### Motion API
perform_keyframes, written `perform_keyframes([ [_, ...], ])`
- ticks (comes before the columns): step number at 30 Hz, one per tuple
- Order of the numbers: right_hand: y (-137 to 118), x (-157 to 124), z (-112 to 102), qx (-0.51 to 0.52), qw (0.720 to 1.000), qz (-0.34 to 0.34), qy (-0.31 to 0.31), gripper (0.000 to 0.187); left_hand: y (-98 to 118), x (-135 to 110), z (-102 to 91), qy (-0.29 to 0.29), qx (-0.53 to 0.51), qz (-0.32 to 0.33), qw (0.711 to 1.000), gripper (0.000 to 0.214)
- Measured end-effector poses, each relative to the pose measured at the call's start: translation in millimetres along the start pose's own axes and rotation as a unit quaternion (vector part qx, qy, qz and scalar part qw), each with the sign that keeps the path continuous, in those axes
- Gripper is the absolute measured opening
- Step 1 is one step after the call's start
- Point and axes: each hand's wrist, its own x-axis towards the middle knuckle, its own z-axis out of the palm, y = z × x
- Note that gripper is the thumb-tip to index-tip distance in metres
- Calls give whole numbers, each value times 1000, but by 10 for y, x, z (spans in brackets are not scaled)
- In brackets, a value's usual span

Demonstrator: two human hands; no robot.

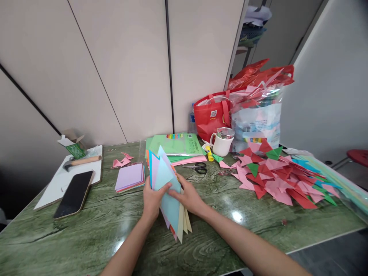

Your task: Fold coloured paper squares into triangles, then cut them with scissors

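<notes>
Both my hands grip a stack of colored paper sheets (169, 203), held on a slant above the green table (115, 237). The front sheet is light blue; lilac, orange, brighter blue and cream edges fan out behind it. My left hand (153, 197) closes round the left edge, its thumb on the front sheet. On the other side, my right hand (188, 195) clasps the right edge with its thumb also on the front. The fingers behind the stack are hidden. Just left lies a square pile of lilac paper (129, 177).
Scissors (198, 167), a glue stick (209, 153) and a white mug (222, 143) sit behind, near green paper packs (178, 143). Folded paper pieces (276, 176) heap at right before a red bag (211, 115). Left are a phone (74, 194), hammer (82, 161) and small green box (74, 147).
</notes>
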Motion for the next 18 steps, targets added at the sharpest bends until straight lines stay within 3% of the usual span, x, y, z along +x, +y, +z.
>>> perform_keyframes([
  [3,-107,-6,-31,16,996,-5,82,46,93,-47,7,-40,-29,43,998,101],
  [4,-140,-11,-40,26,995,-6,93,45,102,-71,16,-47,-43,50,997,102],
  [9,-193,-42,-41,-4,999,-46,-8,69,-24,-185,67,-15,-34,32,999,60],
  [12,-115,-9,-73,-102,995,-20,9,71,-103,-174,66,-21,-17,32,999,64],
  [14,-44,35,-129,-186,982,6,-4,65,-143,-129,44,-36,0,30,999,73],
  [18,71,138,-346,-297,954,37,-32,26,-249,-3,-45,-61,63,25,996,74],
])
